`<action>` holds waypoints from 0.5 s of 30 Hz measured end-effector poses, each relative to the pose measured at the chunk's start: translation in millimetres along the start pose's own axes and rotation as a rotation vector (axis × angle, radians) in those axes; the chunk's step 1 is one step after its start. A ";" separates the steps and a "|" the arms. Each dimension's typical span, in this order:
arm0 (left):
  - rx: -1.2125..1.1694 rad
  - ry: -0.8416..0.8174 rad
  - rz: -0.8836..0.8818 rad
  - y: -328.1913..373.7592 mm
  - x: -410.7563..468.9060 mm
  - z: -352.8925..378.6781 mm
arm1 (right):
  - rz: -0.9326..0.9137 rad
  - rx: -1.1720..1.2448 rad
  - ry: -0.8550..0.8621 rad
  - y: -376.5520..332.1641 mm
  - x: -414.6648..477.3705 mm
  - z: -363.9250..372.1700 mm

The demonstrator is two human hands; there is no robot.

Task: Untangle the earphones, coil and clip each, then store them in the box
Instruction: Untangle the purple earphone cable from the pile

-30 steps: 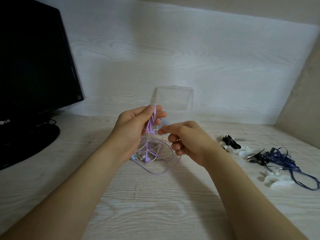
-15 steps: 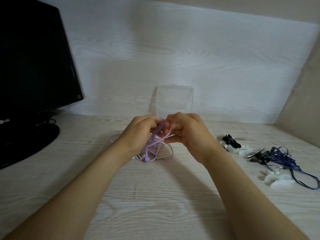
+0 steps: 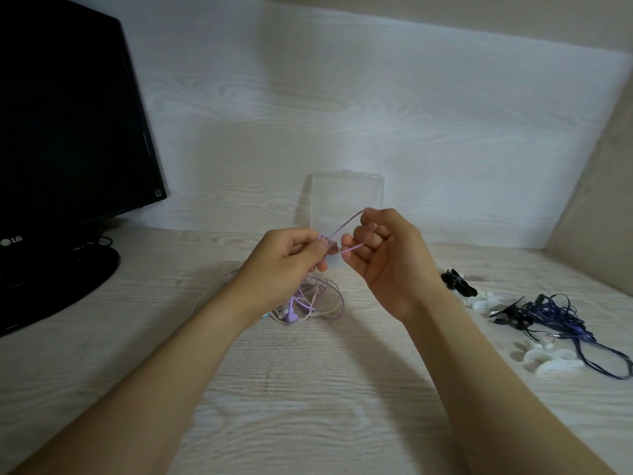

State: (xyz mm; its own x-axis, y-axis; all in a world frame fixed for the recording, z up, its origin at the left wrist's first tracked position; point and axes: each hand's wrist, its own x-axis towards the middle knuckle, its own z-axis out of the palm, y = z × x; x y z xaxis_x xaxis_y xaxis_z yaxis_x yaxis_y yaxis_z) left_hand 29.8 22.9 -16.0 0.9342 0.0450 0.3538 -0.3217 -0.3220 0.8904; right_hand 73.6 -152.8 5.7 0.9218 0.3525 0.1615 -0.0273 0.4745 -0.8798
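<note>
Hands had parted since half a second before, when they were pressed together over the cord. The left hand (image 3: 291, 257) pinched a bunch of strands of the purple earphones (image 3: 293, 311), and the right hand (image 3: 385, 258), fingers curled, gripped a loop drawn out toward the box (image 3: 346, 197). Untangling looked under way — no coil yet, no clip on. Below the left hand the rest of the thin, limp lilac cord hung in loose loops onto the desk (image 3: 308, 406), with one bud showing at the bottom.
</note>
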 end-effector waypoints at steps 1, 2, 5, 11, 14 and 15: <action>-0.006 0.005 0.006 -1.0 0.3 0.3 | 0.000 -0.008 0.017 0.2 0.5 0.3; -0.019 0.007 0.010 -1.1 0.5 0.8 | 0.000 -0.014 0.034 0.8 1.3 0.1; -0.080 0.001 0.005 0.0 0.8 0.5 | -0.004 -0.060 0.094 2.4 2.8 0.1; -0.277 -0.049 -0.072 3.0 1.2 -3.1 | -0.300 -0.577 0.310 13.7 6.0 -4.9; -0.498 -0.069 -0.086 8.3 0.8 -4.4 | -0.524 -1.056 0.365 21.3 11.1 -8.7; -0.572 -0.068 -0.078 10.1 0.6 -4.2 | -0.544 -1.135 0.348 22.7 11.5 -8.4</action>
State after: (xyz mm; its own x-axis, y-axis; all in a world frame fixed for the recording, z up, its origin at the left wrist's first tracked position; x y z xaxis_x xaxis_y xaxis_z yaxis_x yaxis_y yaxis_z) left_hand 26.5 23.7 -5.6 0.9602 -0.0189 0.2788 -0.2661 0.2425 0.9330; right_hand 86.8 -144.7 -16.2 0.7672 0.0250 0.6410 0.5603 -0.5126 -0.6507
